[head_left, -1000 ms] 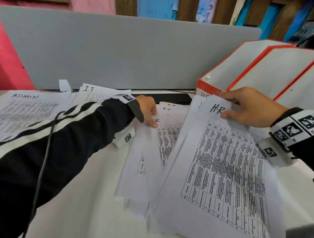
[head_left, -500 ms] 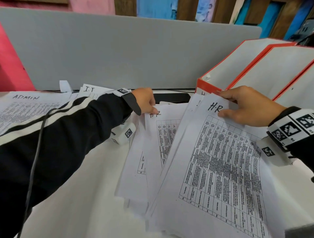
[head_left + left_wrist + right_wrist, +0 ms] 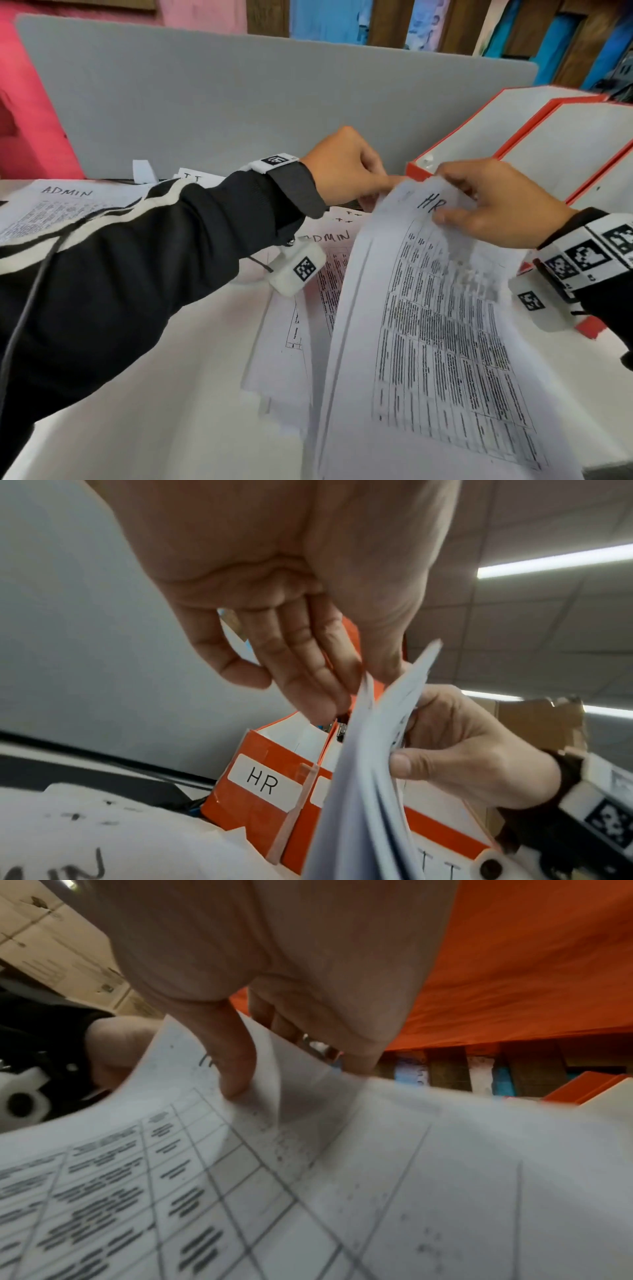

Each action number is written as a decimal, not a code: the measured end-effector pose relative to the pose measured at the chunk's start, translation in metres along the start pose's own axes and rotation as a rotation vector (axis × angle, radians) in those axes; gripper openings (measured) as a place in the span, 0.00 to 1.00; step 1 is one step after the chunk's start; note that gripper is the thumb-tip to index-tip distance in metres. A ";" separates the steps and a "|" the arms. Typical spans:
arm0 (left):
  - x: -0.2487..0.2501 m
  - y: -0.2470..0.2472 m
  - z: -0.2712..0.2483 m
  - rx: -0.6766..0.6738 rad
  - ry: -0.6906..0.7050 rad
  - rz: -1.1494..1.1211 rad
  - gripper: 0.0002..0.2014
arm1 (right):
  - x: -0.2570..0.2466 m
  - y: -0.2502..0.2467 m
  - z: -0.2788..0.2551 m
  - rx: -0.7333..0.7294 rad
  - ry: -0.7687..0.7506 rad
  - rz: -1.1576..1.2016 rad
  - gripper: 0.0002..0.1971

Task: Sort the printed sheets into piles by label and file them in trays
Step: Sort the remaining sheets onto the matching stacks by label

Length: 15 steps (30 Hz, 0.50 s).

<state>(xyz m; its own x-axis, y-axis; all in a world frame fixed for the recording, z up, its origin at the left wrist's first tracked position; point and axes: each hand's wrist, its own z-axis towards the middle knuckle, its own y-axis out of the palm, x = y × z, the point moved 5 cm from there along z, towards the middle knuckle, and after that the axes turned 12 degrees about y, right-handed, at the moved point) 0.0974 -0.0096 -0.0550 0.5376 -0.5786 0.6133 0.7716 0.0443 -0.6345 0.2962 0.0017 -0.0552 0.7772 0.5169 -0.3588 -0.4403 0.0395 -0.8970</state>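
A stack of printed sheets marked HR (image 3: 435, 329) is lifted off the white table (image 3: 171, 394) and tilted up on its right side. My right hand (image 3: 486, 202) grips its top edge, thumb (image 3: 236, 1066) on the printed face and fingers behind. My left hand (image 3: 370, 181) pinches the same top edge at the left corner; the sheets (image 3: 366, 777) run between its thumb and fingers (image 3: 308, 674). Just behind stands the orange tray labelled HR (image 3: 263, 780). A sheet marked ADMIN (image 3: 325, 240) lies flat below my left wrist.
An ADMIN pile (image 3: 65, 205) lies at the far left and an IT pile (image 3: 197, 176) behind my left sleeve. More orange trays (image 3: 565, 137) stand side by side at the right. A grey partition (image 3: 239, 102) closes the back of the table.
My left hand left the sheets on the table and rose right to the HR stack's top edge. The stack has lifted and tilted. An ADMIN sheet now shows underneath.
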 end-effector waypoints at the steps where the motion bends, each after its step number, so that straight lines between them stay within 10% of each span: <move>1: -0.003 -0.001 -0.005 -0.016 -0.058 -0.087 0.16 | 0.002 -0.009 0.001 0.060 0.039 0.014 0.14; 7: -0.013 -0.013 -0.050 -0.438 -0.165 0.079 0.19 | 0.026 -0.068 -0.005 0.427 0.237 0.152 0.20; 11: -0.035 -0.061 -0.054 -0.034 -0.231 0.019 0.17 | 0.065 -0.090 -0.012 0.492 0.249 0.467 0.32; 15: -0.037 -0.082 -0.046 0.337 -0.120 -0.722 0.25 | 0.041 -0.079 -0.020 0.581 0.270 0.740 0.11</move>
<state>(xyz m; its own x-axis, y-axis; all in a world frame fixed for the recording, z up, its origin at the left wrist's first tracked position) -0.0020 -0.0294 -0.0474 -0.1152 -0.4677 0.8764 0.9933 -0.0528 0.1024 0.3716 0.0028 -0.0041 0.2601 0.3708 -0.8916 -0.9548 0.2363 -0.1803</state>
